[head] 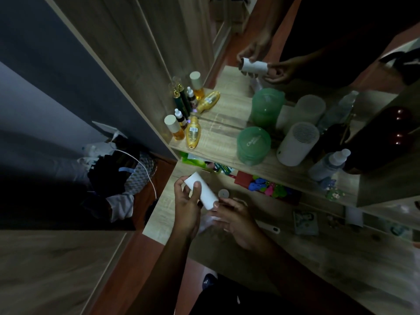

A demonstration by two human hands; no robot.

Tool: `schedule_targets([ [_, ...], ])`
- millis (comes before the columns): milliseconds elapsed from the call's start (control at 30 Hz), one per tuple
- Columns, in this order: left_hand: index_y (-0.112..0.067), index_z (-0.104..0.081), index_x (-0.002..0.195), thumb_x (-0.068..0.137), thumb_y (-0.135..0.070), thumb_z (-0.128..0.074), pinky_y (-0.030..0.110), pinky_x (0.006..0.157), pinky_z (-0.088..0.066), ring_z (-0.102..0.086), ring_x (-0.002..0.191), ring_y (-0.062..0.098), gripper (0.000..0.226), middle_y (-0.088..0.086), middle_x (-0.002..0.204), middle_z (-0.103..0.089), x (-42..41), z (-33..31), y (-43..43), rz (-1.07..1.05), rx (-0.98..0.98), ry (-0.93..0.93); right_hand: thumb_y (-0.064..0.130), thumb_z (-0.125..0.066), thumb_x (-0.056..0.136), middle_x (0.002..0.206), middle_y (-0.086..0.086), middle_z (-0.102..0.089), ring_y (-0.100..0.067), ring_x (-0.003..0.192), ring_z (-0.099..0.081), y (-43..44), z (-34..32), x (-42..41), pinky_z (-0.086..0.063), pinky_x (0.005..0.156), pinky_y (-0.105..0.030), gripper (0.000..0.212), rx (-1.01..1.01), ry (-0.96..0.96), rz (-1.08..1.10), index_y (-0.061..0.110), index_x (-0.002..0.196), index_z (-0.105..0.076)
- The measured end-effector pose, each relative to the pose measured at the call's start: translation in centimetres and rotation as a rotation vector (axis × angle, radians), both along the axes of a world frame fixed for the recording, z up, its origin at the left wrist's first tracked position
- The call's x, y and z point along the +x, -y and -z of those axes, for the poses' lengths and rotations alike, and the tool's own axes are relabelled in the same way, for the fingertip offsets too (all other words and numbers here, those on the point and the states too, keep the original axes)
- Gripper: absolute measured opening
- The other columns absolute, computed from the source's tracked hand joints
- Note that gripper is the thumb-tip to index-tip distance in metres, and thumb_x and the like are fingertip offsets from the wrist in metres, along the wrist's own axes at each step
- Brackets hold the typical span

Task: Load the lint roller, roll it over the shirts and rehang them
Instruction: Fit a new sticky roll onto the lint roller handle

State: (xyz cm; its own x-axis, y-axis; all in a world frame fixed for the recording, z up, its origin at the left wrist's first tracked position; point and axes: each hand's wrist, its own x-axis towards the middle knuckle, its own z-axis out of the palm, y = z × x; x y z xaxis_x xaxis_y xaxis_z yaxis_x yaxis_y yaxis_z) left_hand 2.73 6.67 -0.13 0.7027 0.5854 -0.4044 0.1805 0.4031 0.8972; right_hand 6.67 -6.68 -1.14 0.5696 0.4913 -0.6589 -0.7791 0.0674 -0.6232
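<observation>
A white lint roll refill (203,189) is held tilted over the left end of the wooden dresser top (159,214). My left hand (186,208) grips its middle, thumb across the front. My right hand (236,220) pinches the roll's lower end with thumb and fingertips, and something pale and blurred shows under its fingers. A white roller handle (269,228) lies flat on the dresser just right of my right hand. The mirror (256,64) above repeats both hands and the roll. No shirts are in view.
The shelf above carries oil and dropper bottles (186,126), a green lidded jar (253,145), a white vented cylinder (297,144) and a clear bottle (329,163). Coloured clips (268,186) and a small round lid (223,193) lie behind my hands. A bag of clothes (122,171) sits on the floor at left.
</observation>
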Motion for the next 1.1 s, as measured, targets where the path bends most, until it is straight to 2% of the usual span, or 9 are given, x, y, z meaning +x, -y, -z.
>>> schedule_targets([
  [133,-0.019,-0.044,0.13,0.1,-0.016,-0.054,0.037,0.075,-0.058,-0.064,0.101,0.025,0.032,0.024,0.127,-0.056,-0.3,0.3,0.1,-0.029,-0.034,-0.002,-0.001,-0.055,0.094,0.115,-0.021,-0.067,-0.034,0.101,-0.07,0.3,1.0,-0.6,-0.06,0.076,-0.035,0.035,0.05,-0.014,-0.024,0.0,0.129,-0.051],
  [267,-0.019,-0.045,0.129,0.099,-0.016,-0.056,0.037,0.075,-0.057,-0.063,0.101,0.026,0.032,0.027,0.128,-0.055,-0.5,0.5,0.2,-0.058,-0.043,-0.011,-0.002,-0.047,0.096,0.12,-0.025,-0.062,-0.033,0.103,-0.068,0.7,0.4,-0.8,-0.06,0.079,-0.034,0.024,0.127,-0.012,-0.059,0.008,0.116,-0.056],
  [333,-0.019,-0.045,0.13,0.098,-0.018,-0.057,0.038,0.076,-0.056,-0.062,0.103,0.027,0.034,0.026,0.128,-0.055,-0.5,0.5,0.3,-0.06,-0.037,-0.024,-0.004,-0.043,0.097,0.129,-0.023,-0.057,-0.037,0.113,-0.061,0.7,-0.3,-0.7,-0.058,0.079,-0.03,0.026,0.118,0.028,-0.108,0.003,0.12,-0.053],
  [400,-0.019,-0.044,0.131,0.098,-0.018,-0.057,0.039,0.075,-0.056,-0.062,0.103,0.027,0.035,0.025,0.127,-0.056,-0.5,0.5,0.3,-0.067,-0.04,-0.029,-0.001,-0.051,0.094,0.126,-0.024,-0.059,-0.039,0.113,-0.061,0.5,-0.2,-0.6,-0.058,0.079,-0.03,0.029,0.08,0.023,-0.066,-0.003,0.123,-0.052],
  [467,-0.019,-0.043,0.131,0.098,-0.018,-0.057,0.04,0.077,-0.056,-0.062,0.104,0.028,0.036,0.025,0.127,-0.056,-0.5,0.4,0.3,-0.073,-0.045,-0.029,0.004,-0.062,0.09,0.123,-0.027,-0.062,-0.037,0.107,-0.066,0.2,0.2,-0.6,-0.06,0.081,-0.036,0.027,0.053,0.014,0.01,0.003,0.117,-0.057],
  [633,-0.019,-0.042,0.132,0.099,-0.017,-0.055,0.038,0.074,-0.058,-0.063,0.104,0.027,0.035,0.022,0.126,-0.059,-0.4,0.3,0.7,-0.12,-0.101,-0.039,0.004,-0.071,0.084,0.118,-0.019,-0.065,-0.032,0.099,-0.07,0.1,0.7,-0.6,-0.061,0.078,-0.038,0.04,0.03,0.008,0.075,0.007,0.121,-0.056],
  [800,-0.021,-0.044,0.127,0.098,-0.019,-0.057,0.035,0.071,-0.058,-0.064,0.105,0.026,0.032,0.02,0.125,-0.06,-0.2,0.0,0.8,-0.151,-0.095,-0.047,0.007,-0.078,0.078,0.114,-0.005,-0.071,-0.017,0.098,-0.071,0.3,0.7,-1.0,-0.06,0.076,-0.034,0.037,-0.094,0.219,0.056,0.02,0.111,-0.065],
  [900,-0.019,-0.043,0.125,0.099,-0.017,-0.056,0.031,0.067,-0.058,-0.065,0.1,0.022,0.029,0.022,0.126,-0.059,0.2,-0.1,1.0,-0.171,-0.092,-0.039,0.008,-0.081,0.075,0.108,0.0,-0.073,-0.013,0.098,-0.071,0.0,1.0,-1.2,-0.059,0.086,-0.043,0.038,-0.136,0.327,0.078,0.022,0.106,-0.066],
  [1100,-0.017,-0.04,0.129,0.098,-0.018,-0.057,0.039,0.075,-0.06,-0.063,0.107,0.028,0.035,0.024,0.128,-0.058,0.8,-0.3,1.4,-0.167,-0.097,-0.066,0.011,-0.085,0.07,0.102,0.003,-0.073,-0.008,0.098,-0.07,-0.2,1.4,-1.3,-0.059,0.086,-0.041,0.043,-0.241,0.467,0.122,0.032,0.101,-0.064],
])
